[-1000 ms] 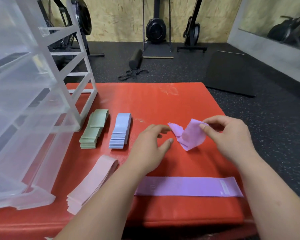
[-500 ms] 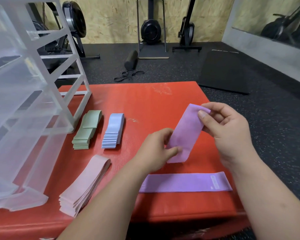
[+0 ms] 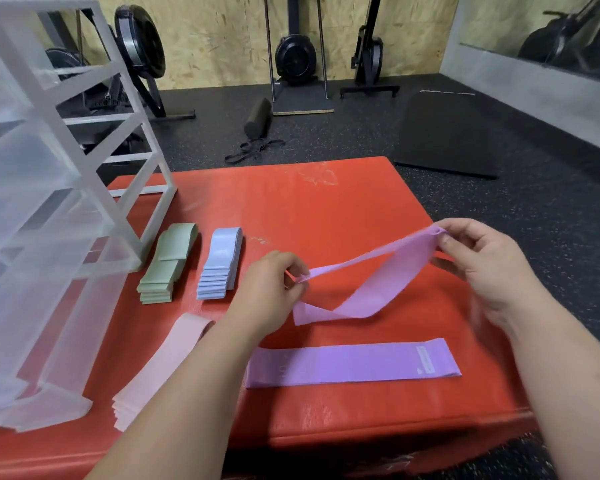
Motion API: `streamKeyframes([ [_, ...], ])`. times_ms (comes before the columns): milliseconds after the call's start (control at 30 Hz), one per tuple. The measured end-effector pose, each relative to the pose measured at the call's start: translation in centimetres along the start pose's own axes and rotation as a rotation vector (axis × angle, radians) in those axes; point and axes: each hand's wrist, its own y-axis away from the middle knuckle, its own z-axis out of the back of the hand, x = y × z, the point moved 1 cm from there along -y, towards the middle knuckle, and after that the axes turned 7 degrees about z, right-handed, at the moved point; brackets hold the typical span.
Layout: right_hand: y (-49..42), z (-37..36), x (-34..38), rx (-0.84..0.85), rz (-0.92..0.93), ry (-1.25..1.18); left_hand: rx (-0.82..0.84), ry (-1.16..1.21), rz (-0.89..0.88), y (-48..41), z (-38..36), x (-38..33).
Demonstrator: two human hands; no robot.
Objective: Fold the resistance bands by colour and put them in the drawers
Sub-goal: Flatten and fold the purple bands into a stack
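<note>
Purple band [image 3: 368, 282] stretched between left hand [image 3: 274, 289] and right hand [image 3: 482, 268], apparently twisted.

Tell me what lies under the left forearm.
The left forearm covers part of the pale pink band stack and the flat purple band's left end on the red mat; anything beneath is hidden.

Two purple bands are seen: one held band [image 3: 378, 282] and one flat band [image 3: 352, 363] on the red mat [image 3: 326, 209]. Three stacks of folded bands are counted: one green stack [image 3: 167, 263], one blue stack [image 3: 219, 263], one pink stack [image 3: 160, 368]. One clear drawer unit [image 3: 42, 209] is present. Two hands are visible.
</note>
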Motion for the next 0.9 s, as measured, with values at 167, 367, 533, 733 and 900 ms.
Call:
streamKeyframes([
  [167, -0.2, 0.8, -1.4, -0.068, -0.093, 0.072, 0.090, 0.196, 0.197, -0.1, 0.1, -0.1],
  [367, -0.5, 0.9, -2.0, -0.176, -0.129, 0.075, 0.342, 0.718, 0.419, 0.4, 1.4, -1.1],
  [533, -0.7, 0.6, -2.0, -0.215, -0.139, 0.053, 0.376, 0.917, 0.402, 0.2, 1.7, -1.1],
  [733, -0.8, 0.2, -2.0, -0.188, -0.118, 0.003, 0.279, 1.178, 0.292, -0.3, 2.0, -1.0],
  [900, -0.7, -0.2, -1.9, -0.184, -0.107, 0.035, 0.193, 0.912, 0.239, 0.0, 1.9, -0.5],
])
